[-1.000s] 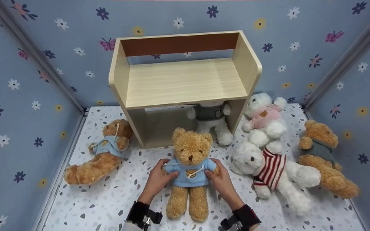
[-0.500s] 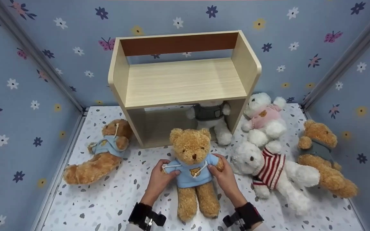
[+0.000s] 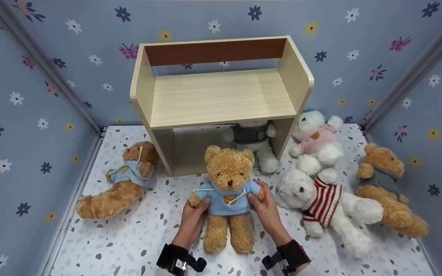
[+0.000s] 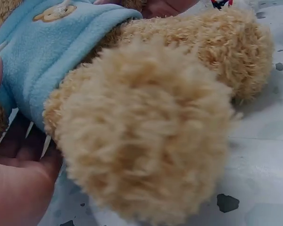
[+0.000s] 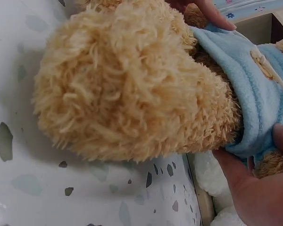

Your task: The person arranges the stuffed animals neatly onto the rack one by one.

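Note:
Both hands hold a brown teddy bear (image 3: 229,199) in a light blue hoodie, face up, in front of the wooden shelf. My left hand (image 3: 193,220) grips it at the side under one arm, its thumb on the hoodie's edge. On the other side my right hand (image 3: 266,211) grips the arm and hoodie, thumb on the front. In the left wrist view the bear's furry foot (image 4: 146,132) fills the middle, with the left hand (image 4: 19,183) behind it. The right wrist view shows the other leg (image 5: 127,89) and the right hand (image 5: 264,193) at the hoodie.
The two-level wooden shelf (image 3: 221,96) stands at the back; a white bear in a dark top (image 3: 251,134) sits in its lower level. Another blue-hoodie bear (image 3: 129,172) lies left. At right lie a pink-top bear (image 3: 319,138), a striped-sweater bear (image 3: 324,203) and a green-top bear (image 3: 384,180).
The bear's legs swung right, then back toward the middle, and it now sits slightly farther up the view. My left hand has shifted its hold lower beneath the bear's arm.

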Motion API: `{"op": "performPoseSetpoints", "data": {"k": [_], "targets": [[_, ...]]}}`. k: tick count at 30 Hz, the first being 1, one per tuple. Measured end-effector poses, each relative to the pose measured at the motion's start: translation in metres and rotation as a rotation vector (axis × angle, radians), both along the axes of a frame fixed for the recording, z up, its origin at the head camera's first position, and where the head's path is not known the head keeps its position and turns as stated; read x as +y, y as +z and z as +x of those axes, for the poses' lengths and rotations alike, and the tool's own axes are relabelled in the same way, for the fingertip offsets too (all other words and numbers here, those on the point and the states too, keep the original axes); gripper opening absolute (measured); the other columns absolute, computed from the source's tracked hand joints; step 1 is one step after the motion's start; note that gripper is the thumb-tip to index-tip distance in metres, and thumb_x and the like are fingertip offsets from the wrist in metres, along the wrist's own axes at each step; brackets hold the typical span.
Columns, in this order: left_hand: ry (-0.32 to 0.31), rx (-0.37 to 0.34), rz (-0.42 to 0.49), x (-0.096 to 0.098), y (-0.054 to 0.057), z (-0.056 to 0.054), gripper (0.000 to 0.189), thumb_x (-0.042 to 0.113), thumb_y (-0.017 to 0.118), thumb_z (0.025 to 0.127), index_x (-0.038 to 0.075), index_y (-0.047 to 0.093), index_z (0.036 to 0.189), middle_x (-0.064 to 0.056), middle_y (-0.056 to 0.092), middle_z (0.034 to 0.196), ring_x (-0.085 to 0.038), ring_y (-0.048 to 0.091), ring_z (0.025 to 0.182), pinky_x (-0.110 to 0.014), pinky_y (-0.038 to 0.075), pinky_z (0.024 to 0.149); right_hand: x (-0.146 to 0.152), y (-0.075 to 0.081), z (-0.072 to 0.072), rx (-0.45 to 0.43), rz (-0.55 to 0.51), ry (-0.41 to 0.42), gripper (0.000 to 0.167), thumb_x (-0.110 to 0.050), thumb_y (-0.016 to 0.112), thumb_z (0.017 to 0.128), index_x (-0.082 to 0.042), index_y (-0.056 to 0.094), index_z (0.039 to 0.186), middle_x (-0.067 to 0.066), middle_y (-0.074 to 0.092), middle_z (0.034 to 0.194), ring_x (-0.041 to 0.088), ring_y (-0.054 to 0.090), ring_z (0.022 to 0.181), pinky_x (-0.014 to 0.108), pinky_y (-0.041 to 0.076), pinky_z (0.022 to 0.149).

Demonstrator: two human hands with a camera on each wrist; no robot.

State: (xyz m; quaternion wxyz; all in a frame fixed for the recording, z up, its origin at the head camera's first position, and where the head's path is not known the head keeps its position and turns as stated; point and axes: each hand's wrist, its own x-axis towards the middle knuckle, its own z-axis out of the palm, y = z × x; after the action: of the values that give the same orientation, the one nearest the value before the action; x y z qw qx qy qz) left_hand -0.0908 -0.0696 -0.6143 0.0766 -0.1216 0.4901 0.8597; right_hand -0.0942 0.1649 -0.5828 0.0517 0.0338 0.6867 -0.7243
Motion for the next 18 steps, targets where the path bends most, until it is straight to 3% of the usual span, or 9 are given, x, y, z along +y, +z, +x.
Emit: {"op": "performPoseSetpoints", "data": {"k": [2, 4, 7, 10, 13, 15, 18], "targets": [[-0.055, 0.009, -0.029, 0.0, -0.001, 0.002, 0.062, 0.006, 0.073, 0.096, -0.008, 0.041, 0.147, -0.015, 0.055, 0.144, -0.021, 0.054, 0.133, -0.031, 0.042, 0.112, -0.003, 0.0, -0.001, 0.007, -0.018, -0.001, 0.049, -0.012, 0.062, 0.105, -0.008, 0.043, 0.149, 0.013, 0.061, 0.118, 0.02, 0.069, 0.099, 0.033, 0.058, 0.081], [-0.122, 0.009, -0.126, 0.0, 0.0, 0.003, 0.069, 0.015, 0.078, 0.094, -0.007, 0.042, 0.149, -0.017, 0.051, 0.151, -0.025, 0.048, 0.14, -0.034, 0.037, 0.117, -0.007, 0.002, -0.002, 0.023, -0.023, 0.009, 0.048, -0.012, 0.063, 0.105, -0.008, 0.043, 0.148, 0.014, 0.061, 0.121, 0.021, 0.069, 0.1, 0.033, 0.058, 0.081], [-0.18, -0.016, -0.264, -0.001, 0.002, 0.003, 0.08, 0.025, 0.084, 0.089, -0.005, 0.043, 0.151, -0.02, 0.048, 0.154, -0.032, 0.045, 0.143, -0.043, 0.033, 0.12, -0.013, 0.004, -0.003, 0.035, 0.0, 0.027, 0.052, -0.016, 0.064, 0.104, -0.009, 0.042, 0.151, 0.01, 0.061, 0.107, 0.017, 0.065, 0.083, 0.031, 0.053, 0.071], [-0.172, -0.032, -0.364, -0.002, 0.003, 0.002, 0.079, 0.031, 0.084, 0.088, -0.004, 0.046, 0.148, -0.021, 0.053, 0.149, -0.034, 0.049, 0.139, -0.047, 0.035, 0.118, -0.016, 0.005, -0.005, 0.033, 0.047, 0.051, 0.058, -0.022, 0.065, 0.104, -0.011, 0.038, 0.155, 0.002, 0.056, 0.082, 0.016, 0.052, 0.064, 0.031, 0.043, 0.061], [-0.123, -0.025, -0.398, -0.004, 0.004, -0.001, 0.071, 0.027, 0.082, 0.091, -0.005, 0.048, 0.145, -0.021, 0.057, 0.144, -0.034, 0.053, 0.135, -0.047, 0.038, 0.116, -0.017, 0.005, -0.005, 0.007, 0.043, 0.071, 0.068, -0.027, 0.066, 0.104, -0.014, 0.031, 0.16, 0.01, 0.056, 0.073, 0.021, 0.055, 0.065, 0.034, 0.046, 0.063], [-0.084, -0.026, -0.419, -0.006, 0.005, -0.003, 0.069, 0.025, 0.08, 0.092, -0.007, 0.049, 0.144, -0.023, 0.058, 0.143, -0.035, 0.054, 0.133, -0.047, 0.039, 0.115, -0.018, 0.004, -0.005, -0.021, 0.016, 0.088, 0.075, -0.028, 0.066, 0.104, -0.013, 0.023, 0.164, 0.02, 0.065, 0.099, 0.026, 0.065, 0.088, 0.038, 0.055, 0.079], [-0.023, -0.048, -0.423, -0.01, 0.008, -0.01, 0.066, 0.023, 0.08, 0.092, -0.009, 0.05, 0.143, -0.025, 0.058, 0.143, -0.037, 0.054, 0.133, -0.048, 0.039, 0.115, -0.02, 0.002, -0.004, -0.064, -0.018, 0.132, 0.08, -0.028, 0.063, 0.106, -0.008, 0.013, 0.165, 0.031, 0.055, 0.136, 0.034, 0.063, 0.121, 0.048, 0.054, 0.1]]}}
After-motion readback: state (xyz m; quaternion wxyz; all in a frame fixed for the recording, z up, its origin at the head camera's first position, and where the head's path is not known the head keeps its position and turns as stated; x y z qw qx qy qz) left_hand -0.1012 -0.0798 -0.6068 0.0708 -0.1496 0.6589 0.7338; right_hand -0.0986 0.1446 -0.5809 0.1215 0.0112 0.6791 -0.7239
